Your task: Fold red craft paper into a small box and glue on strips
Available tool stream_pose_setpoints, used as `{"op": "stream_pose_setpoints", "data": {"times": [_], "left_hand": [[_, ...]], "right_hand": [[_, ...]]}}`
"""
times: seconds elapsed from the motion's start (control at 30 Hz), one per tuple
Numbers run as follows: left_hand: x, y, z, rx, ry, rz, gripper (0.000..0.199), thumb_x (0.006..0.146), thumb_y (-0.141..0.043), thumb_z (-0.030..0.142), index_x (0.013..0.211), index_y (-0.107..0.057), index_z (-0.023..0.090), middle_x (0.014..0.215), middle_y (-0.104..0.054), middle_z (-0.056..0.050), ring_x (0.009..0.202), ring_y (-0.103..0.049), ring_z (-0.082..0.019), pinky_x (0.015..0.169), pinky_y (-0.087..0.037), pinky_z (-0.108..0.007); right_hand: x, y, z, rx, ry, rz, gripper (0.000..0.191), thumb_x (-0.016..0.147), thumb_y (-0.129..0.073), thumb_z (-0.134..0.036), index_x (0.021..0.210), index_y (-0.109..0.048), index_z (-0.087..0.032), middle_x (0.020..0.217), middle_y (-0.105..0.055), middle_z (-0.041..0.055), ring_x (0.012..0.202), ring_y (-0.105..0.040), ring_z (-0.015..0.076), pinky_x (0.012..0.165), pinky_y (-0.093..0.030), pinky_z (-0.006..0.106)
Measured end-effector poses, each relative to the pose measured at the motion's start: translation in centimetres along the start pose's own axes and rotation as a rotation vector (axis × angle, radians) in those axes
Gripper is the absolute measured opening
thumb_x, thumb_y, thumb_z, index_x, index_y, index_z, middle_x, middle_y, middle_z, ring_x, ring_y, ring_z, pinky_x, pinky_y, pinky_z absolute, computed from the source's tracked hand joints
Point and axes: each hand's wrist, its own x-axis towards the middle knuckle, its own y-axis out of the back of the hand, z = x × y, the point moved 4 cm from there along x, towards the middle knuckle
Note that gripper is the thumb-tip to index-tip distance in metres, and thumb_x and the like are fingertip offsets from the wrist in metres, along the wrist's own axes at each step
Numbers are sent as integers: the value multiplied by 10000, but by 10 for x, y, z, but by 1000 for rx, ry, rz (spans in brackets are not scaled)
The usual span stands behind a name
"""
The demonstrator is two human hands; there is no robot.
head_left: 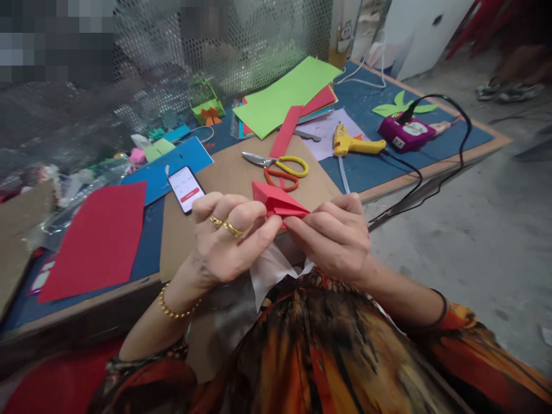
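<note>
A folded piece of red paper [279, 201] is held up between both hands over the front edge of the table. My left hand [228, 236], with gold rings and a beaded bracelet, pinches its left side between thumb and fingers. At its lower right edge, my right hand [332, 236] grips the paper with fingers curled in. Just beyond the paper lie scissors [282, 169] with one yellow and one orange handle, on a brown cardboard sheet [233, 152]. A lit phone [186, 188] rests left of them, near my left knuckles.
A yellow glue gun [356, 142] and a purple power box [405, 132] with black cables sit at the right. Green sheets [288, 95] are stacked at the back. Red paper [97, 238] lies at left, near a small green basket [206, 103]. Someone's feet [509, 91] show far right.
</note>
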Motion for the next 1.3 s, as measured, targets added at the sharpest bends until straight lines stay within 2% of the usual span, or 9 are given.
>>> {"op": "stream_pose_setpoints", "data": {"times": [0.17,0.4,0.67,0.83,0.9,1.0,1.1,1.17,1.3], "left_hand": [[3,0,5,50,-62,-6,116,1053,-626,98,1112,-696,168,952,-749,-10,850,-662,-133,810,-418,-346],[0,-4,2,-29,-54,-30,153,1049,-604,117,1121,-726,176,971,-773,-33,797,-685,-149,784,-443,-367],[6,-5,2,-18,-114,-32,125,1042,-619,92,1132,-686,146,964,-792,-59,797,-701,-160,766,-482,-362],[8,-6,-3,-50,-123,-30,136,1034,-616,66,1133,-683,131,947,-775,-57,798,-700,-150,759,-491,-339],[9,-6,-6,-54,-122,-23,138,1019,-617,43,1106,-686,125,918,-765,-52,778,-691,-144,751,-487,-331],[7,-7,-14,-7,-149,-15,158,995,-623,21,1092,-684,128,875,-760,-49,746,-683,-155,735,-493,-332],[-4,-10,-27,58,-193,-26,214,972,-642,13,1149,-672,130,910,-777,-74,775,-705,-188,745,-515,-348],[-15,-15,-39,92,-185,-29,215,975,-640,15,1163,-672,116,956,-784,-114,821,-717,-217,771,-525,-369],[-30,-26,-55,159,-164,27,241,927,-670,-43,1129,-676,88,923,-775,-134,792,-702,-228,749,-502,-373]], "right_hand": [[-4,-3,3,25,-56,-4,115,1026,-674,-172,1119,-711,-230,774,-724,-55,622,-587,102,671,-319,368],[-4,0,3,21,-59,-26,106,1049,-641,-172,1119,-703,-220,782,-718,-55,653,-578,102,671,-335,370],[-6,-5,4,-31,-70,22,121,1059,-613,-181,1064,-723,-232,719,-670,-56,607,-568,103,669,-298,367],[-2,14,4,45,-45,-29,155,1005,-679,-155,1154,-723,-173,792,-715,4,659,-578,147,667,-347,372],[-6,29,22,-21,-88,-5,149,981,-714,-168,1115,-745,-222,793,-710,7,671,-584,163,682,-395,375],[-23,48,77,-217,-285,-38,106,1007,-672,-244,1020,-773,-272,840,-725,48,766,-644,217,753,-471,393],[-40,50,143,-357,-471,-281,264,1054,-548,-330,960,-780,-244,888,-711,96,859,-645,261,792,-496,403],[-43,44,175,-422,-511,-448,305,1051,-504,-311,1005,-788,-210,990,-717,132,949,-638,279,847,-500,406],[-39,10,204,-553,-485,-774,346,1036,-454,-232,1097,-774,-113,1135,-714,204,1034,-595,296,914,-449,409]]}}
